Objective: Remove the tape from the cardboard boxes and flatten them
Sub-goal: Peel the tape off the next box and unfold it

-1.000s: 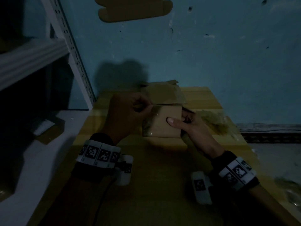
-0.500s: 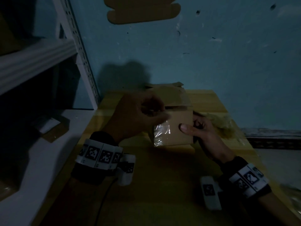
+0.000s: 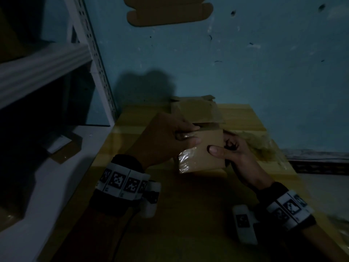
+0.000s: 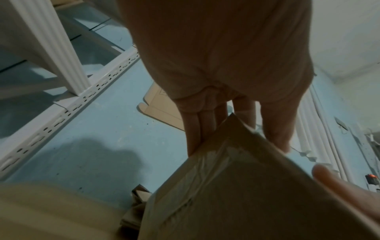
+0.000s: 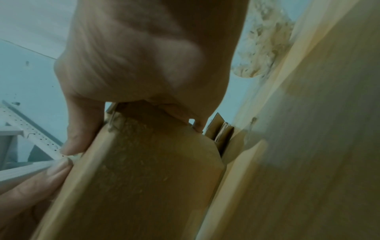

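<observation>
A small cardboard box (image 3: 204, 148) is held upright over the wooden table (image 3: 188, 214). Clear tape (image 3: 186, 156) shines along the box's left side. My left hand (image 3: 170, 140) pinches the tape at the box's top left corner, thumb under and fingers over. My right hand (image 3: 232, 152) grips the box's right side, thumb across the front face. In the left wrist view the fingers (image 4: 205, 123) reach behind the box's upper corner (image 4: 236, 162). The right wrist view shows the box's side (image 5: 144, 170) in my palm, thumb (image 5: 82, 126) on its left edge.
A larger opened cardboard box (image 3: 196, 112) stands behind against the blue wall. Crumpled peeled tape (image 3: 258, 146) lies at the table's right. A white metal shelf rack (image 3: 56, 59) stands at the left, with a flat cardboard piece (image 3: 64, 150) on its lower shelf.
The left hand has slid from the box's top edge to its upper left corner and holds tape there. The right hand keeps its grip on the box.
</observation>
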